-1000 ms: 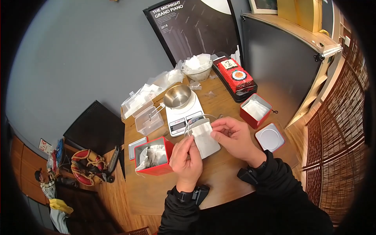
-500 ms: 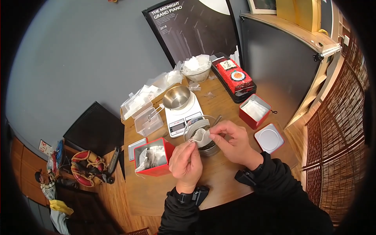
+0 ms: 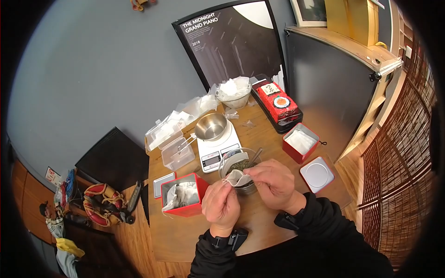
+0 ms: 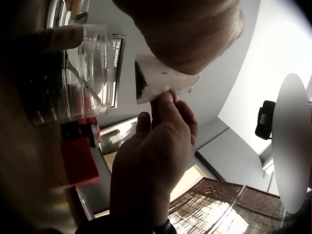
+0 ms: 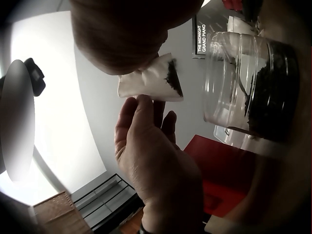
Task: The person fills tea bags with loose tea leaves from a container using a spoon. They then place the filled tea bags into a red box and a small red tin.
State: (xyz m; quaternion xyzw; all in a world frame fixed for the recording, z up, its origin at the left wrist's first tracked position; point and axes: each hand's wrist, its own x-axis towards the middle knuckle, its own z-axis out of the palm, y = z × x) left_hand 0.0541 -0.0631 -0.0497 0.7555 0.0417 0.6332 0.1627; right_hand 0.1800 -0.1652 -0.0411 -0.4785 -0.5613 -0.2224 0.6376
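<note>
Between both hands hangs a white tea bag with a string, its mouth facing up. Dark leaves show through its bottom end in the left wrist view. My left hand pinches the bag's left edge between thumb and fingers. On the opposite edge, my right hand pinches it the same way. Just beyond the bag stands a clear jar of dark dried leaves, with a spoon leaning in it. The bag partly covers the jar's front in the head view.
Left of the hands is a red tin of filled bags; another red tin with white bags stands right, near its lid. Behind the jar, a metal bowl sits on a white scale. Plastic boxes stand at the left edge.
The tea bag has turned from lying flat toward the camera to hanging mouth-up, which uncovers the jar's leaves. Both hands keep their pinch; the right has tilted inward. The head view has shifted slightly.
</note>
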